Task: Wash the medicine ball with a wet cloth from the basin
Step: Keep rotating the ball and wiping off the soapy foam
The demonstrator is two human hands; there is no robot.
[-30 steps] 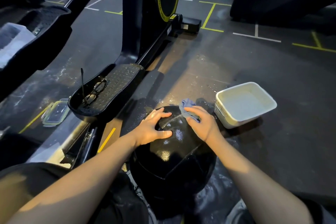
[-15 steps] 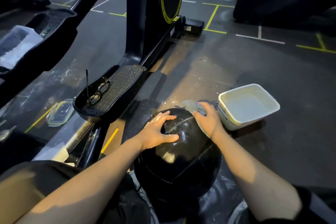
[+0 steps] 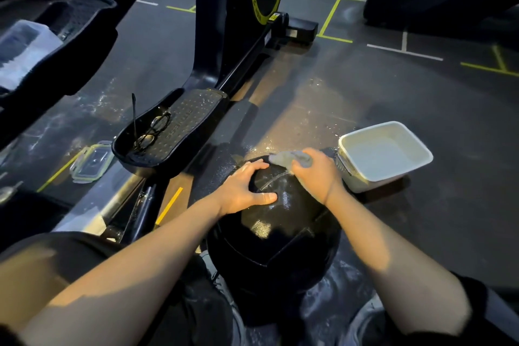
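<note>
left hand spread flat on medicine ball, steadying it; right hand grips cloth, rubbing far side; basin near for rewetting.

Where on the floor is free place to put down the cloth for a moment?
Bare floor lies right of the basin and beyond it, toward the white lines. The narrow gap between ball and basin is crowded by the right hand with the cloth. The pedal already holds glasses.

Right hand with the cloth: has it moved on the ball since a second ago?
Yes. The right hand has pushed the cloth away over the ball's top, level with the basin's near corner.
</note>
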